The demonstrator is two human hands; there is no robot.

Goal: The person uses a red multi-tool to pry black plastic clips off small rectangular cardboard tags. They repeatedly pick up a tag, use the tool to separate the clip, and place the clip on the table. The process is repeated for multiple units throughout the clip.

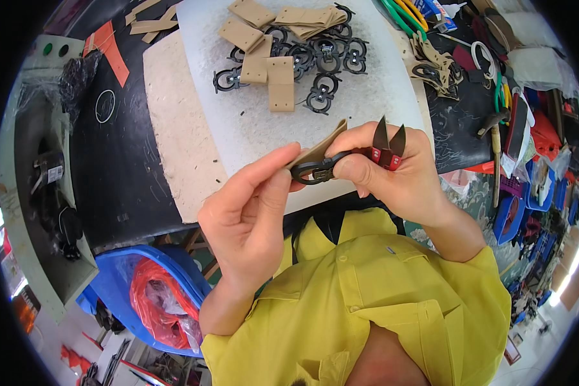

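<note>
You hold the work in front of your chest, above the near part of the workbench. Your left hand is clamped at the fingertips: thumb and index finger pinch the left end of a folded tan strip of flat, flexible material. Your right hand is closed, with thumb and index finger gripping the right end of a black ring-shaped buckle with a metal fitting. The strip lies along the far side of the buckle, its free end angled up and to the right. A pair of small red-bodied snips with dark pointed blades sits within the same right hand, blades parted and directed away from you. Beyond your hands, tan rectangular strips with punched holes overlap a cluster of loose black double-ring buckles on a scuffed white sheet. The sheet covers part of a cream board, set on the black-topped workbench. At your lower left, a blue plastic tub contains a red plastic bag
</note>
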